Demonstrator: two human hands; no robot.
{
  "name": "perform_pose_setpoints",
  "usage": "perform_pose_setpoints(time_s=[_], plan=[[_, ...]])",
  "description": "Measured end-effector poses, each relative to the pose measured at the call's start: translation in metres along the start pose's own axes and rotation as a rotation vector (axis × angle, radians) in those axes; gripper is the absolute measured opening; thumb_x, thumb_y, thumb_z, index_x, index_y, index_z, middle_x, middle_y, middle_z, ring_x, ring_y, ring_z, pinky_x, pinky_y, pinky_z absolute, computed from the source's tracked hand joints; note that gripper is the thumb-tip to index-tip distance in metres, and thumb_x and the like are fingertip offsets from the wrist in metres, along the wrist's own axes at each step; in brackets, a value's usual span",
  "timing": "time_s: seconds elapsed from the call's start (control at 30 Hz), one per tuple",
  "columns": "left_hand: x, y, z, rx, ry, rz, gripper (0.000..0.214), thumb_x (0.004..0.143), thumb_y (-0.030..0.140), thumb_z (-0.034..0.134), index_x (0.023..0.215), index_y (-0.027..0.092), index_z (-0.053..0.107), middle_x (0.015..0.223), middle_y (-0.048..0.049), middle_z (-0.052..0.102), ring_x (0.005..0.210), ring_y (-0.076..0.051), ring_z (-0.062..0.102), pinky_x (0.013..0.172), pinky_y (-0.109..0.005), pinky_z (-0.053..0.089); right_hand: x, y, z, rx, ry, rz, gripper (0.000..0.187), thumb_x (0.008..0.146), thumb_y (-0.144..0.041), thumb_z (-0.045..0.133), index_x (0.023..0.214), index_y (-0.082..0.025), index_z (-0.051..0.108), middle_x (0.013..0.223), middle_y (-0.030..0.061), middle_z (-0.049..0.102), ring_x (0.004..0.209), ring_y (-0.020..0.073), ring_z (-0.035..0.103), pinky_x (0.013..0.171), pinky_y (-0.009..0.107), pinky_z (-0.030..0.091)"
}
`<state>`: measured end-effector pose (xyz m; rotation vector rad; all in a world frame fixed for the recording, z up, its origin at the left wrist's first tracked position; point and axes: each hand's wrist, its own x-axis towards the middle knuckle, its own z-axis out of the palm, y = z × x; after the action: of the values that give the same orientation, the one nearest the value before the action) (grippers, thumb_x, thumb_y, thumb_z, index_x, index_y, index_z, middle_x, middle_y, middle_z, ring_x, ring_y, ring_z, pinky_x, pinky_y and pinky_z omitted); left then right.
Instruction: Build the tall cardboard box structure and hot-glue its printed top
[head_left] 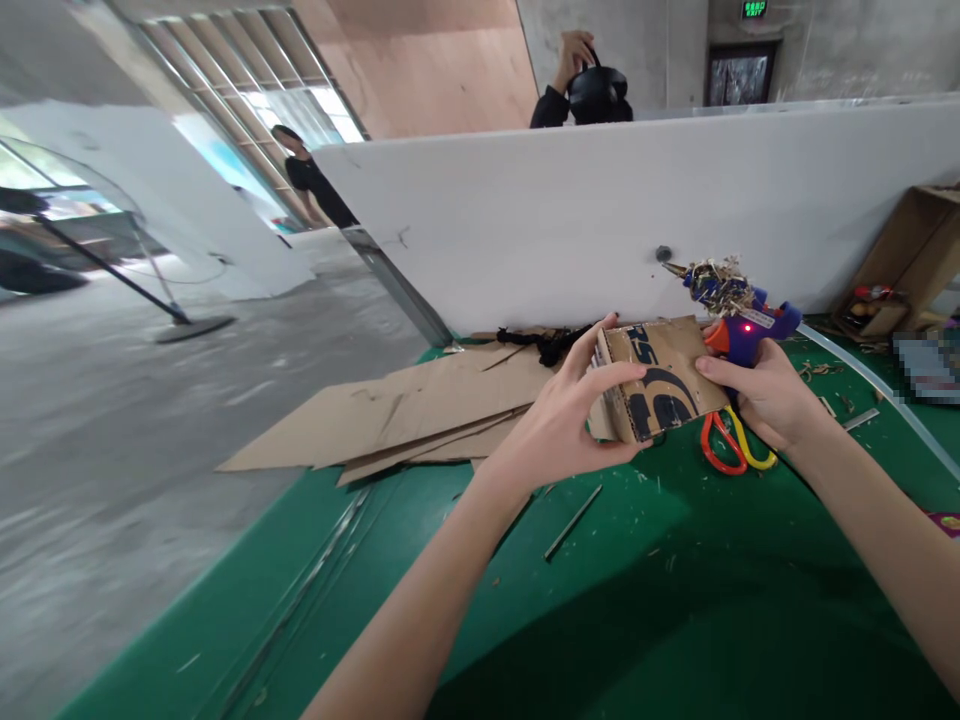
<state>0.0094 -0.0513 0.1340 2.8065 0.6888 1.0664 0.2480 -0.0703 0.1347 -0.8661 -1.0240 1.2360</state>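
Observation:
A small cardboard box [664,375] with dark printing is raised above the green table. My left hand [574,410] is closed around its left end, fingers along the top and the thumb side below. My right hand [769,395] grips a blue and orange hot glue gun [750,325] with a small red light lit. Its nozzle points up and left, and scraps cling around the front of the barrel. The right thumb lies at the box's right edge. Red and yellow scissors [724,440] lie on the table below the box and the right hand.
Flat cardboard sheets [420,405] lie at the table's left edge. A white panel [495,230] stands behind the green table [600,620]. A glue stick [900,400] trails from the gun, near a cardboard box [915,245]. A thin rod [574,522] lies in front. People stand beyond.

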Motion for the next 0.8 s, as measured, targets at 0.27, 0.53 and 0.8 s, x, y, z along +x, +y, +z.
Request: perform_pose_setpoints(time_s=[0.27,0.53,0.8], plan=[[0.0013,-0.003,0.0016,-0.081,0.019,0.018,0.073,0.082,0.029,0.079,0.136,0.036,0.031,0.162,-0.0148,0.017,0.153,-0.036,0.027,0.102,-0.053,0.057,-0.0001,-0.0006,-0.0006,0.014,0.002,0.036,0.047,0.052,-0.037,0.097,0.087,-0.022,0.069,0.084,0.0025,0.075,0.084,0.0243,0.073,0.086,0.045,0.062],[-0.0012,-0.0057,0.0011,-0.08,-0.007,-0.007,0.112,0.079,0.041,0.081,0.158,0.038,0.001,0.151,-0.0178,0.02,0.147,-0.041,0.028,0.103,-0.059,0.056,0.0018,0.0031,-0.0029,-0.002,0.014,0.013,0.047,0.053,-0.034,0.097,0.09,-0.023,0.07,0.082,0.0005,0.073,0.082,0.0223,0.071,0.086,0.044,0.06],[0.0028,0.0027,-0.0057,-0.054,-0.034,0.003,0.104,0.081,0.046,0.079,0.157,0.038,0.009,0.152,-0.0171,0.022,0.145,-0.041,0.03,0.103,-0.057,0.056,0.0009,0.003,-0.0022,-0.012,0.019,0.042,0.048,0.052,-0.033,0.097,0.091,-0.023,0.07,0.084,0.0006,0.074,0.083,0.023,0.072,0.087,0.044,0.06]])
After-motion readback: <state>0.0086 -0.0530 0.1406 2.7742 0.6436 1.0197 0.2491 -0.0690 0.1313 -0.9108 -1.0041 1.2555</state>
